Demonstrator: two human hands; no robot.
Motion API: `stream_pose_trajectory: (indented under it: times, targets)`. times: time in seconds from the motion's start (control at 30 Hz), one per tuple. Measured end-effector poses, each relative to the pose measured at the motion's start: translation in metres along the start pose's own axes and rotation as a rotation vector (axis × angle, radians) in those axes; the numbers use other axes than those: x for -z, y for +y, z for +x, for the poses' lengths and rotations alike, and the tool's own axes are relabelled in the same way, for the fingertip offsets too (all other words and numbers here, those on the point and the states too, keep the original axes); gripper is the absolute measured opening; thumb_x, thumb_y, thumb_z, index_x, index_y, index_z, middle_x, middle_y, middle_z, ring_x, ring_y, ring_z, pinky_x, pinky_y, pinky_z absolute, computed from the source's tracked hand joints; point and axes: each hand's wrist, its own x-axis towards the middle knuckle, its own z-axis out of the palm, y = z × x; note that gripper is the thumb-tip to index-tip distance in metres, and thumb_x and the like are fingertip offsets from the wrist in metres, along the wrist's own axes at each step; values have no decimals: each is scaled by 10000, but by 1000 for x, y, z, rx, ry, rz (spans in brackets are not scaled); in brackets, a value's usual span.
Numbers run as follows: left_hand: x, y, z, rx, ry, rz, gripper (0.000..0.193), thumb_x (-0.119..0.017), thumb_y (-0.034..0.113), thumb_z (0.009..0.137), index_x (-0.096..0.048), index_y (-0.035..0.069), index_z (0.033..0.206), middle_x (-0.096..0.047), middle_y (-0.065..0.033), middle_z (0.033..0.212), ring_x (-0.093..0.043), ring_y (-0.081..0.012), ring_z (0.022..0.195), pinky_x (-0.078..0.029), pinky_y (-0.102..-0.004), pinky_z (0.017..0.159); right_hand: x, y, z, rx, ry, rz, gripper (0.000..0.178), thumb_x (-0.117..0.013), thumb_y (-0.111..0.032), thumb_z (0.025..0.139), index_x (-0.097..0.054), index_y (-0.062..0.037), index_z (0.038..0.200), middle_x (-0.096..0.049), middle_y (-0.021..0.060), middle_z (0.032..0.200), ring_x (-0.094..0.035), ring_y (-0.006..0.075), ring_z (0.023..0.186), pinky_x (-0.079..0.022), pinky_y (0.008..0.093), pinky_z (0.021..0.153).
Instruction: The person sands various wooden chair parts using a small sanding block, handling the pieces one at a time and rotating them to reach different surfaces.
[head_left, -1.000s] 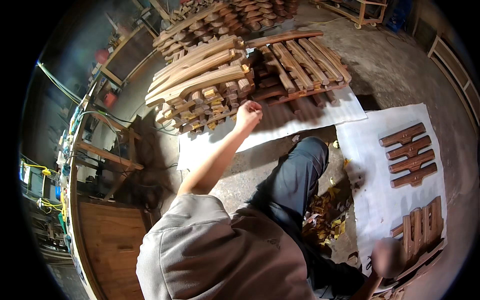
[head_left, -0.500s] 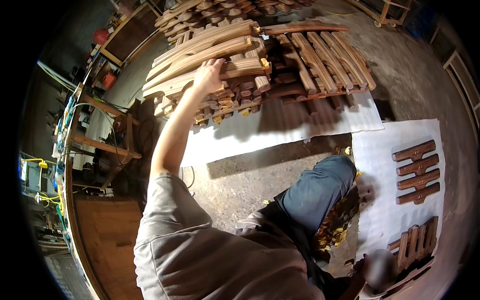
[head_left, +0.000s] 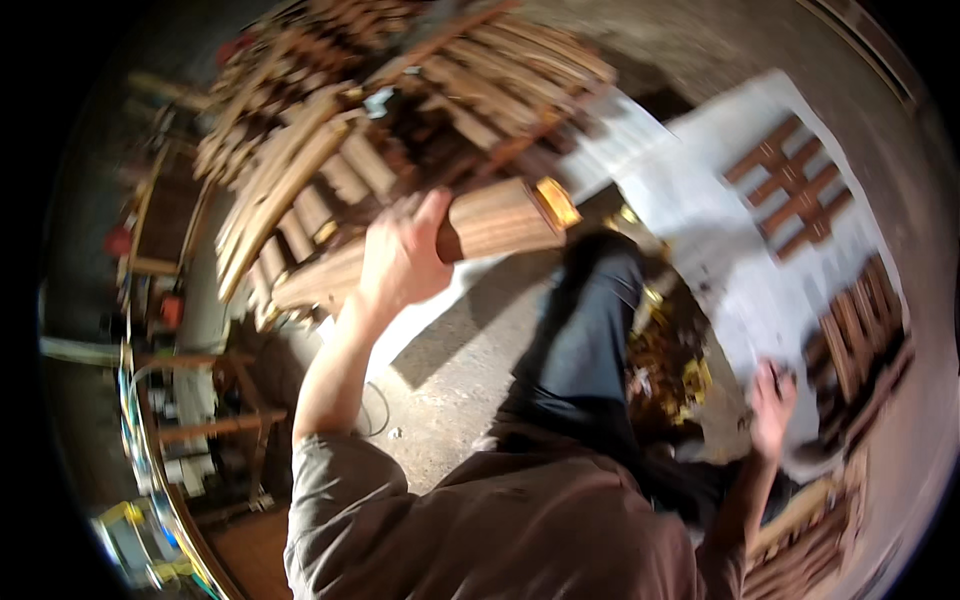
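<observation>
My left hand [head_left: 408, 248] grips a thick shaped wooden bar [head_left: 502, 222] from above, with the thumb on one side. Yellow tape or wrapping [head_left: 556, 203] covers the bar's right end. The bar is lifted in front of a stack of similar wooden bars [head_left: 285, 190], and its left end overlaps the stack in view. Lower right, my right hand [head_left: 770, 408] is held over a white sheet with its fingers curled in. A small dark thing shows at its fingertips, too blurred to name.
Slatted wooden pieces [head_left: 500, 75] are piled behind the stack. On the white sheet [head_left: 690, 190] lie several dark wooden parts [head_left: 792, 185], with more slatted parts [head_left: 860, 325] nearer. Yellow scraps [head_left: 690, 385] litter the floor beside my leg. A wooden frame [head_left: 225, 425] stands at left.
My left hand has taken hold of a bar from the stack and lifted it toward me. My right hand has come up and forward over the sheet. The view has turned.
</observation>
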Motion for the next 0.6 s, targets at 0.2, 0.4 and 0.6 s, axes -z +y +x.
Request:
stream_pose_trajectory:
  times: [0.2,0.4,0.6]
  targets:
    - [-71,124,-16,-171,-103,-196,520,-652,26,643,-552,28,1153,-611,-184,853,-623,-378,804,-505,-439,730,-102,-64,-21,579,-74,-260,321,-766,-18,801,-667,-7,1107,-722,58,968,-631,85,842,-505,234,770]
    - [-103,184,-18,-389,-22,-318,536,-648,10,654,-555,37,1181,-608,-171,844,-619,-363,792,-499,-437,711,-88,-44,-26,493,92,-245,197,-790,-46,771,-702,7,940,-713,63,913,-651,107,809,-520,246,708]
    - [-117,192,-24,-469,-31,-206,587,-708,68,642,-552,61,1208,-565,-120,852,-597,-315,818,-469,-416,681,-71,-22,-32,320,127,-233,133,-767,-43,796,-681,17,877,-665,54,779,-587,93,681,-481,258,646]
